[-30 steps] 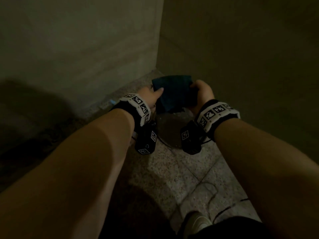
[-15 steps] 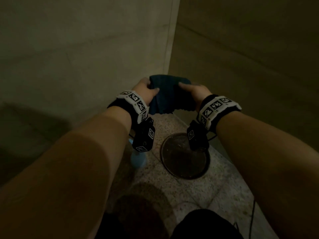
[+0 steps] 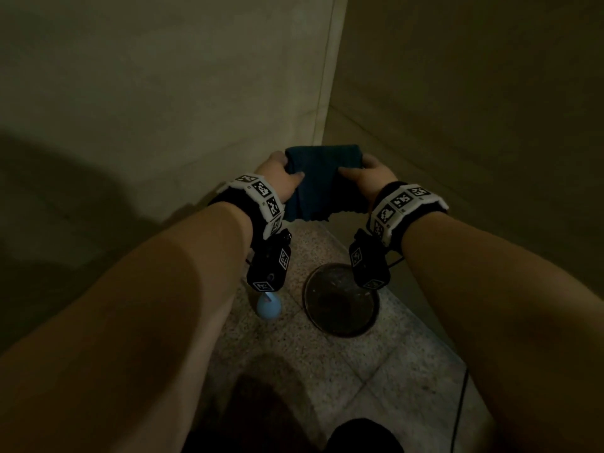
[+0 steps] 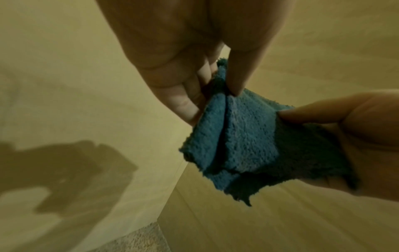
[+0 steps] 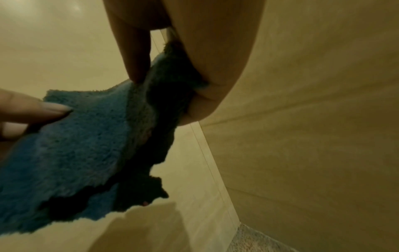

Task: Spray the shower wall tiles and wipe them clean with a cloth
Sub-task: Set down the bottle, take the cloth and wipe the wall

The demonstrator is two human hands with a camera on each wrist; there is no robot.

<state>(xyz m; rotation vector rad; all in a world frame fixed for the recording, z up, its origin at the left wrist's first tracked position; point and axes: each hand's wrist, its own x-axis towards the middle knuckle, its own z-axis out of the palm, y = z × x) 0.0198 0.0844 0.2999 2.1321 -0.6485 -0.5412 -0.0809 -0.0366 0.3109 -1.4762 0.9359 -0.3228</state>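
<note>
Blue terry, folded thick: in the head view my cloth (image 3: 322, 181) hangs at centre frame, in front of the corner where the wall tiles (image 3: 163, 93) meet, my left hand (image 3: 281, 178) pinching its left edge and my right hand (image 3: 369, 178) its right. The pale spray bottle (image 3: 268, 306) stands on the floor at lower centre, just left of the round drain (image 3: 341, 302).

Left wrist view: my thumb clamps the layers near the seam at centre; I should square them into a flat pad before wiping.

Right wrist view: ragged corners dangle at lower centre, so I'd tuck them under.
</note>
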